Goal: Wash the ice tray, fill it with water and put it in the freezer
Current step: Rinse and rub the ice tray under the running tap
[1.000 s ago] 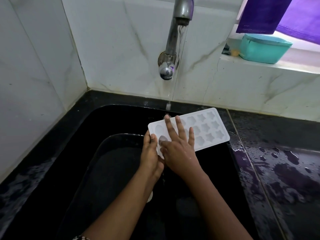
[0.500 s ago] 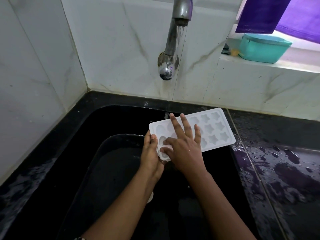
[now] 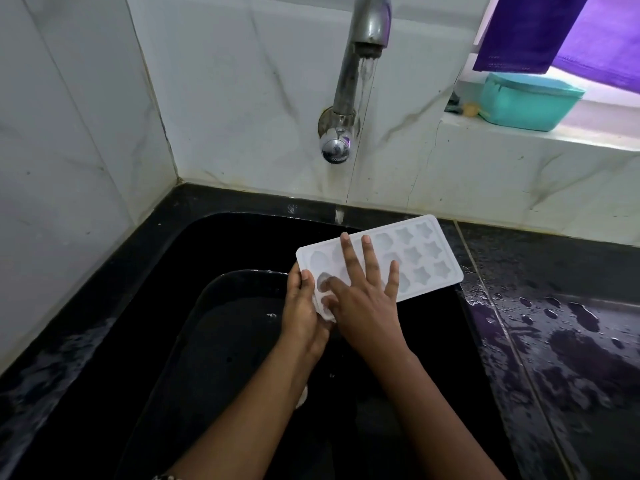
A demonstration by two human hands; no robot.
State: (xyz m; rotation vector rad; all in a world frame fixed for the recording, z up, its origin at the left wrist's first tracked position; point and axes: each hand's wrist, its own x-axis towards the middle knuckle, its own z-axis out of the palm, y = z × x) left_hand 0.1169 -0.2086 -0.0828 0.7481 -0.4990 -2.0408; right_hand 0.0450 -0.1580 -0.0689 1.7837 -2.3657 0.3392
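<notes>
White plastic ice tray [image 3: 426,269], star and shell moulds: centre of frame, held over the black stone sink [image 3: 242,237], its far-right corner at the sink's right rim.
Left hand [image 3: 300,308]: grasping the tray's left short edge.
Right hand [image 3: 363,301]: released, fingers spread flat across the moulds.
Chrome wall tap [image 3: 349,81], upper centre: running, stream falling just behind the tray's far edge.
Open basin at lower left.
Wet black counter [image 3: 571,327] at right.

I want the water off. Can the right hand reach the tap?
Probably yes. The right hand lies flat on the ice tray, gripping nothing, and the space up to the tap looks free. The left hand holds the tray.
</notes>
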